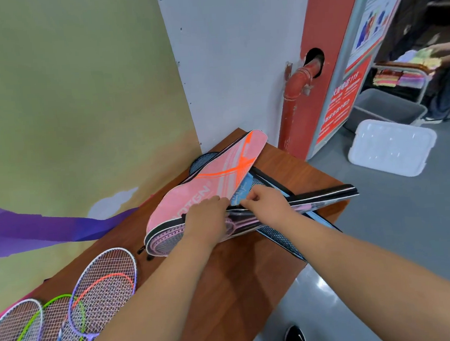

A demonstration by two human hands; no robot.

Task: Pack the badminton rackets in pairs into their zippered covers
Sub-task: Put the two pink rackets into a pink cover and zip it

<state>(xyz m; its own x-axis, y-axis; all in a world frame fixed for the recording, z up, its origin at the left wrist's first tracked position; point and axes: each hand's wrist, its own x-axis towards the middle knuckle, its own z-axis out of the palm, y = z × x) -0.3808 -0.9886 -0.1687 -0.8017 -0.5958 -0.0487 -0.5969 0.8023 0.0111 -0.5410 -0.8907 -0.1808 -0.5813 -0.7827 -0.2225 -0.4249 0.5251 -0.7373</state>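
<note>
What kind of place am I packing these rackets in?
Probably a workroom or storeroom, not a home: a red pipe runs down the wall, a safety notice board stands beside it, and folded cloths fill a cart.

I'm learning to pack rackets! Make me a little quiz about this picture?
1. True or false: the pink cover is fully zipped shut.
2. Where do the loose rackets lie: A) on the floor, B) on the wooden table, C) in the white tray?
3. What colour is the cover under the pink one?

Key: 1 false, its edge gapes and pink rackets show inside; 2 B; 3 blue.
</note>
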